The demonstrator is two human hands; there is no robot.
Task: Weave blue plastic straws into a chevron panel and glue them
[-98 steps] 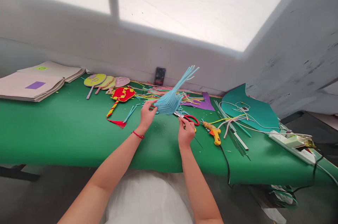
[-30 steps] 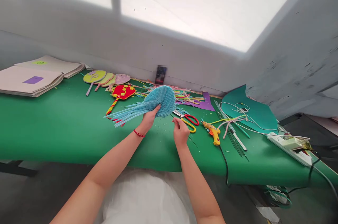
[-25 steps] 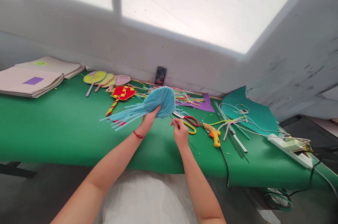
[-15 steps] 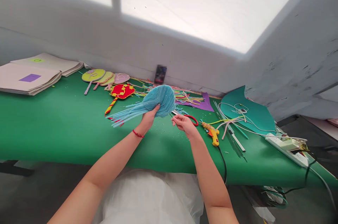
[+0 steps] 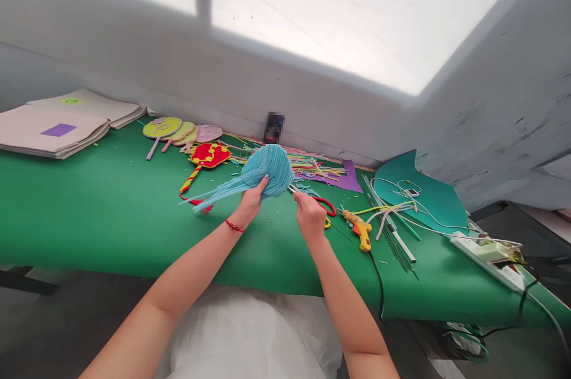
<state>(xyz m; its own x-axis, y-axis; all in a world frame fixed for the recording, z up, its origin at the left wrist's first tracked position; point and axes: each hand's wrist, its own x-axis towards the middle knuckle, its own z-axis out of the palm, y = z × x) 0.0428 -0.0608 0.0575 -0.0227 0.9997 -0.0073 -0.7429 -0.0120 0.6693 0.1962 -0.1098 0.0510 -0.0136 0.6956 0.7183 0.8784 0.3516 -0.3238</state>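
A round light-blue fan shape (image 5: 269, 166) made of fuzzy stems is tilted above the table, its loose stem ends trailing to the left. My left hand (image 5: 253, 197) grips its lower edge, thumb on top. Close to its right side, my right hand (image 5: 310, 212) is closed, fingers curled together; what it holds, if anything, is too small to make out. Beside that hand lie scissors (image 5: 329, 206) with red handles, partly hidden by it. A red and yellow fan (image 5: 209, 154) with a tassel lies behind the blue stem ends.
On the green table (image 5: 111, 212) are a yellow glue gun (image 5: 362, 233), thin wires (image 5: 397, 253), a white power strip (image 5: 488, 260), teal sheet (image 5: 419, 188), purple sheet (image 5: 354, 178), loose stems (image 5: 328, 171), pale fans (image 5: 161, 127) and large paper pads (image 5: 49, 129).
My right hand has turned and closed more tightly beside the blue piece. The trailing blue stems sit closer together, and the red tassel beneath them shows more. The view has shifted slightly.
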